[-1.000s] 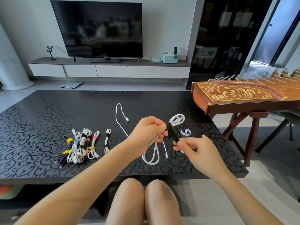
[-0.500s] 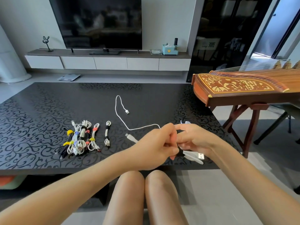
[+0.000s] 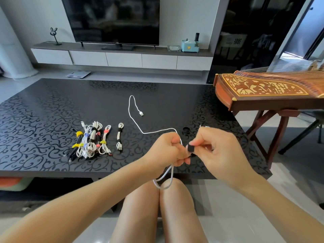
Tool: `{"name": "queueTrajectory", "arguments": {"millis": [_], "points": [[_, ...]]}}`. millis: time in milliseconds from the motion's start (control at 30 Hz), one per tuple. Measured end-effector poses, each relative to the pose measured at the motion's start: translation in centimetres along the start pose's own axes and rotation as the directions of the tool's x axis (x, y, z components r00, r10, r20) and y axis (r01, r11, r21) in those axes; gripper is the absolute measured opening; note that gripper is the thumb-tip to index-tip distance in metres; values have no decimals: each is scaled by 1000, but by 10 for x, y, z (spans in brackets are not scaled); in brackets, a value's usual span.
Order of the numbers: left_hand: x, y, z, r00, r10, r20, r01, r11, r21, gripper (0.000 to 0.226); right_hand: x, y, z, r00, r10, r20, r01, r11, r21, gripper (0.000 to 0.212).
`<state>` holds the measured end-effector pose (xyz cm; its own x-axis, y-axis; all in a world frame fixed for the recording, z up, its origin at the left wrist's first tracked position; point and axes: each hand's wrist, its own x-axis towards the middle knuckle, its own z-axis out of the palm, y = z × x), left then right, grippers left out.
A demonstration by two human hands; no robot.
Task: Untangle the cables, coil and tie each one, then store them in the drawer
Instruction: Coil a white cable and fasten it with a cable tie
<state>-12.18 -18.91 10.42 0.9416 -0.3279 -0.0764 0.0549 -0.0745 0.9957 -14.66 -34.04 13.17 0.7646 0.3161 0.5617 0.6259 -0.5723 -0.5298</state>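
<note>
In the head view, the left hand [image 3: 164, 149] is closed tight round a white cable [image 3: 154, 132]. A few gathered loops hang below the fist, over the knees [image 3: 157, 199]. The rest of the cable runs out of the top of the fist and across the table [image 3: 52, 111] to its plug [image 3: 141, 113], loose and not yet coiled.

The right hand [image 3: 222, 151] pinches a black tie [image 3: 190, 149] between thumb and forefinger, just beside the left fist, with its other fingers loosely spread. I cannot tell whether the tie already passes round the loops.

To the left on the table lies a pile [image 3: 91, 141] of coiled cables bound with coloured ties, with a single coil [image 3: 119, 138] just beside it, also tied. The step in hand therefore looks like coiling and tying the last loose cable, and most of the task seems done.

The next move probably calls for drawing in the free length and adding it to the loops while the left fist holds them together. Then the tie can be wrapped snugly round the middle. No open drawer shows; a wall unit [image 3: 122, 59] stands well apart.
</note>
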Motion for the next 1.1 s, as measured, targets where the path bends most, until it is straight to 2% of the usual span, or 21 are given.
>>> {"name": "queueTrajectory", "arguments": {"millis": [100,200,267,333,433,500,567,600,733,800,833,867,900,933,967,1000,1033,1067,1100], "points": [[5,3,-4,996,-78,51,85,984,-157,50,-13,10,1,981,-188,-46,186,982,-31,11],[10,2,-7,989,-130,76,147,942,-303,51,-23,25,2,918,-390,-74,391,921,-7,12],[12,0,-6,983,-163,84,182,917,-355,51,-26,33,5,858,-510,-61,503,859,-96,9],[13,-1,-3,978,-183,103,209,900,-383,51,-30,39,8,800,-600,-29,585,789,-187,9],[14,-2,-1,976,-183,120,216,893,-394,58,-30,45,11,762,-647,6,624,732,-274,17],[13,-1,0,979,-166,122,200,906,-373,58,-31,50,11,743,-670,18,636,697,-331,13],[11,1,0,988,-122,96,147,932,-330,48,-33,52,14,727,-686,26,639,664,-388,2],[10,2,-1,993,-84,77,104,949,-297,44,-34,53,16,725,-689,21,634,655,-411,3],[5,7,-4,986,161,-35,-160,987,25,40,-37,57,21,760,-650,-1,595,696,-402,13],[1,9,-8,957,280,-78,-265,951,161,40,-45,57,23,852,-521,-47,489,826,-281,25],[0,10,-10,942,325,-84,-300,928,220,37,-49,56,22,920,-379,-100,362,919,-156,28],[-2,11,-12,927,366,-80,-332,902,277,34,-52,55,21,975,-177,-131,183,983,31,29],[-4,12,-15,910,410,-67,-368,870,327,33,-52,56,18,993,66,-97,-39,964,261,30],[-5,13,-17,886,463,-39,-415,827,380,33,-47,56,14,952,307,9,-274,835,477,27],[-6,14,-18,851,526,5,-473,762,442,35,-41,58,11,861,476,177,-476,634,609,21],[-7,16,-20,805,589,66,-535,674,510,37,-33,59,9,750,550,366,-631,433,643,21],[-8,18,-19,756,639,141,-592,576,564,38,-26,60,7,648,562,513,-741,312,594,33],[-9,19,-19,711,671,213,-638,487,596,38,-19,61,6,582,532,615,-803,258,537,45],[-10,20,-18,668,689,279,-678,410,611,37,-13,63,6,558,482,676,-826,238,511,53]]}}
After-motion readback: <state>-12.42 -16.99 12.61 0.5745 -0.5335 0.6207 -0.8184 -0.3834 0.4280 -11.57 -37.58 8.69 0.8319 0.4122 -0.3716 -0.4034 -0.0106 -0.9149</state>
